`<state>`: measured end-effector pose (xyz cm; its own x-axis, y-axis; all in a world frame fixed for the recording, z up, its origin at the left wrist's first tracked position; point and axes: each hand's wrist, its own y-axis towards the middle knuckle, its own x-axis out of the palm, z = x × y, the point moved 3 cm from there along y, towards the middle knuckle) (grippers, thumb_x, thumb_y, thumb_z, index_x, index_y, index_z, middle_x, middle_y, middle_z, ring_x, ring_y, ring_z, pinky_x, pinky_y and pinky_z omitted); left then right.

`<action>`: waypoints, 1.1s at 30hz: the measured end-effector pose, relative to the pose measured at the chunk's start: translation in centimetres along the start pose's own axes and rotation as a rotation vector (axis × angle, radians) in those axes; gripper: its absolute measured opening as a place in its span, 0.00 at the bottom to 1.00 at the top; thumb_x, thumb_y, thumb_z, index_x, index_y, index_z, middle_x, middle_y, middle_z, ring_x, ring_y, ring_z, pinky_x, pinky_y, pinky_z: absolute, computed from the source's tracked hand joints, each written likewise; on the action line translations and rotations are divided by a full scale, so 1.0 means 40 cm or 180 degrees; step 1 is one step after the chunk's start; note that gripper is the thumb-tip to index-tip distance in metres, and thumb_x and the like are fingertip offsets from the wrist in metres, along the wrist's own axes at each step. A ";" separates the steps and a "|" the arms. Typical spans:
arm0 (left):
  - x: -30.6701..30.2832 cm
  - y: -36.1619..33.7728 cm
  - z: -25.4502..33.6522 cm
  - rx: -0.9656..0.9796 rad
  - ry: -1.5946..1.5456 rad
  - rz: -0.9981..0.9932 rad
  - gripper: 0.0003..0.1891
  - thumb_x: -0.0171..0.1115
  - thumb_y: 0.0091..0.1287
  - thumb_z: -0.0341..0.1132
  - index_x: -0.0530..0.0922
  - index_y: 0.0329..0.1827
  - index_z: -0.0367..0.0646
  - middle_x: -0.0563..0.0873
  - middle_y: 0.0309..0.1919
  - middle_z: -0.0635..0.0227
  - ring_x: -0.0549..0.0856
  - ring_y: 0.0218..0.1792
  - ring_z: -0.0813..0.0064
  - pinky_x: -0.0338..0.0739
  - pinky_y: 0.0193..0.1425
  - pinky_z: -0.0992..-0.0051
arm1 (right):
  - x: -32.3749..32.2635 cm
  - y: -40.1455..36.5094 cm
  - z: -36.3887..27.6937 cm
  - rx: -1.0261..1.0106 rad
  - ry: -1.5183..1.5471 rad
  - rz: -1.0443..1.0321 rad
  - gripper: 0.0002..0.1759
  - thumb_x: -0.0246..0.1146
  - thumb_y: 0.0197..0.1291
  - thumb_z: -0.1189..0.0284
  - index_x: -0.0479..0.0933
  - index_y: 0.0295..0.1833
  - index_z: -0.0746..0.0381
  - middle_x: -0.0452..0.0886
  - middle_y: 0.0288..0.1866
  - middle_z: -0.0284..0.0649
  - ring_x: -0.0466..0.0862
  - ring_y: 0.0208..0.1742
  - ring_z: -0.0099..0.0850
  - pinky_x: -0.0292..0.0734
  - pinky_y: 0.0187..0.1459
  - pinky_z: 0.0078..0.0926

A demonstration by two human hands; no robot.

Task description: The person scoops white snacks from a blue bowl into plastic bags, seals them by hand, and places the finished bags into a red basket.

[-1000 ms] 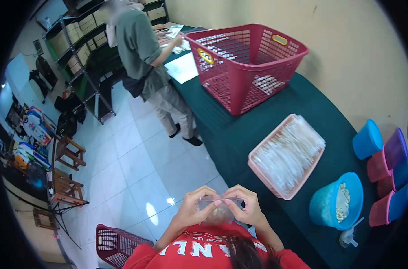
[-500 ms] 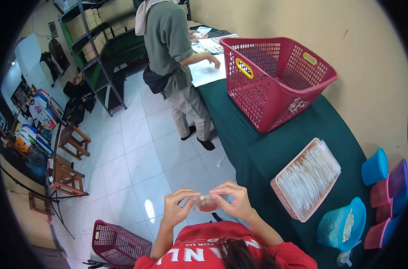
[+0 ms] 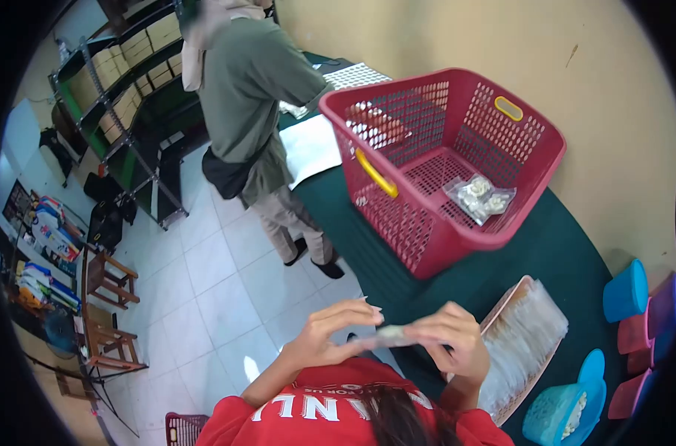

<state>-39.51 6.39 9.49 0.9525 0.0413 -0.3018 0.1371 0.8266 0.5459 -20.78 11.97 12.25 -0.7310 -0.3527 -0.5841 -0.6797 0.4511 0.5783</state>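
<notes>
**Bag pinched between both hands, below the basket**

I see a small clear bag (image 3: 392, 336) held flat between my two hands, in front of the red shirt and nearer me than the red basket (image 3: 420, 230). My left hand (image 3: 329, 338) pinches its left end with thumb and fingertips; my right hand (image 3: 457, 343) is clamped on its right end, fingers curled over it. What the bag holds is too blurred to tell.

The basket stands on the green table (image 3: 561, 245), with filled packets (image 3: 478, 196) on its floor. A pink tray (image 3: 505, 301) of clear bags lies between the basket and my right hand. Right of the tray is a blue tub (image 3: 550, 409) with white pieces. Beyond the basket's left side a co-worker (image 3: 249, 89) stands at the table.
</notes>
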 end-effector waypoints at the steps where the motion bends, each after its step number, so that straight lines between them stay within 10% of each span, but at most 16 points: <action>1: -0.011 0.027 -0.005 -0.0086 0.0092 -0.0107 0.18 0.67 0.47 0.27 0.75 0.43 0.38 0.79 0.42 0.59 0.79 0.45 0.65 0.71 0.52 0.67 | -0.038 0.005 0.006 -0.0060 0.0174 -0.0076 0.13 0.62 0.39 0.83 0.78 0.36 0.62 0.80 0.31 0.37 0.74 0.25 0.30 0.66 0.27 0.22; 6: -0.073 0.025 -0.149 -0.0278 -0.0256 0.0293 0.15 0.70 0.43 0.28 0.69 0.28 0.41 0.77 0.36 0.59 0.78 0.38 0.69 0.72 0.44 0.73 | -0.252 -0.114 0.043 -0.0177 0.0397 0.1882 0.12 0.57 0.55 0.68 0.77 0.30 0.67 0.78 0.21 0.40 0.76 0.21 0.21 0.61 0.19 0.12; 8: -0.087 0.034 -0.168 -0.0601 -0.0608 0.0766 0.14 0.68 0.45 0.26 0.68 0.27 0.41 0.74 0.33 0.61 0.78 0.36 0.71 0.73 0.43 0.74 | -0.333 -0.292 0.073 0.0298 -0.0258 0.3413 0.15 0.53 0.60 0.66 0.73 0.43 0.68 0.76 0.41 0.43 0.77 0.41 0.29 0.72 0.37 0.22; 9: -0.094 0.052 -0.174 -0.0625 -0.0588 0.0758 0.13 0.66 0.46 0.25 0.67 0.25 0.42 0.71 0.31 0.63 0.78 0.35 0.71 0.73 0.42 0.74 | -0.362 -0.311 0.070 0.0967 -0.1415 0.5183 0.17 0.51 0.61 0.68 0.70 0.50 0.69 0.73 0.48 0.43 0.74 0.50 0.35 0.70 0.51 0.32; 10: -0.105 0.078 -0.178 -0.0583 -0.0601 0.0740 0.13 0.66 0.46 0.25 0.67 0.25 0.42 0.71 0.31 0.63 0.78 0.35 0.71 0.73 0.42 0.74 | -0.399 -0.221 0.049 0.0772 -0.0361 0.5817 0.19 0.52 0.61 0.70 0.67 0.55 0.68 0.69 0.54 0.43 0.68 0.58 0.34 0.64 0.58 0.35; 13: -0.134 0.140 -0.172 -0.0333 -0.0135 0.0444 0.14 0.67 0.45 0.26 0.66 0.25 0.42 0.71 0.32 0.63 0.78 0.33 0.71 0.74 0.39 0.74 | -0.508 -0.065 0.022 0.0718 -0.5080 0.2523 0.19 0.54 0.55 0.73 0.70 0.53 0.68 0.71 0.53 0.48 0.73 0.52 0.38 0.70 0.53 0.31; 15: -0.141 0.138 -0.170 -0.0255 -0.0174 0.0567 0.14 0.67 0.45 0.26 0.66 0.25 0.42 0.70 0.32 0.63 0.78 0.33 0.70 0.73 0.39 0.74 | -0.535 0.098 0.094 0.0620 -0.1664 0.3617 0.14 0.49 0.60 0.73 0.74 0.48 0.66 0.77 0.45 0.40 0.75 0.47 0.26 0.70 0.36 0.16; 20: -0.174 -0.008 -0.137 -0.0673 -0.0247 0.1416 0.14 0.66 0.48 0.31 0.67 0.28 0.41 0.70 0.33 0.64 0.76 0.35 0.70 0.71 0.43 0.72 | -0.477 0.384 0.201 0.1275 -0.1211 0.2055 0.14 0.54 0.60 0.69 0.76 0.45 0.67 0.78 0.30 0.33 0.73 0.27 0.16 0.68 0.27 0.14; 24: -0.196 -0.093 -0.128 -0.0875 -0.0496 0.1898 0.14 0.64 0.50 0.34 0.67 0.31 0.41 0.69 0.33 0.64 0.75 0.36 0.71 0.70 0.44 0.72 | -0.436 0.408 0.328 0.1638 -0.2024 0.0256 0.33 0.61 0.53 0.63 0.61 0.59 0.71 0.73 0.49 0.52 0.77 0.40 0.31 0.74 0.41 0.25; 33: -0.124 -0.138 -0.054 -0.1046 -0.0759 0.1236 0.06 0.53 0.59 0.32 0.68 0.32 0.40 0.72 0.31 0.64 0.74 0.35 0.74 0.70 0.44 0.73 | -0.476 0.136 0.082 0.1807 -0.1799 0.0323 0.31 0.59 0.53 0.61 0.63 0.57 0.69 0.70 0.48 0.48 0.75 0.39 0.33 0.71 0.40 0.27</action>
<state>-45.59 2.83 6.28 0.9565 0.2810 0.0785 -0.2915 0.9090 0.2980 -10.36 23.81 24.66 -0.5437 0.1118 -0.8318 -0.3666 0.8599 0.3552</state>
